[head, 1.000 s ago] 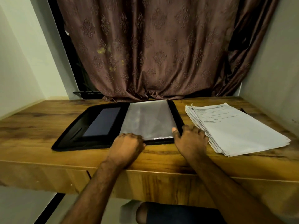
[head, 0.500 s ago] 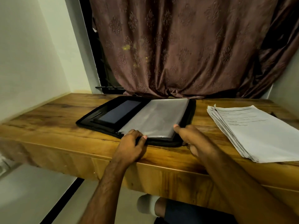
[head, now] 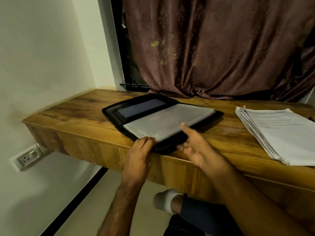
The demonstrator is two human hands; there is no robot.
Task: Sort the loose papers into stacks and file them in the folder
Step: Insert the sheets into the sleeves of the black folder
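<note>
Black folder (head: 113, 111) lies open on the counter (head: 81, 120), left hand (head: 140, 151) pinching its clear sleeve (head: 168, 121), right hand (head: 198, 147) spread loose, papers (head: 283, 133) well right.

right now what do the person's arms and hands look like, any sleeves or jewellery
Both forearms are bare right to the bottom edge of the picture, with no sleeves in view. The left hand and right hand wear no gloves; no watch, bracelet or ring is visible, though the right hand is motion-blurred.
</note>
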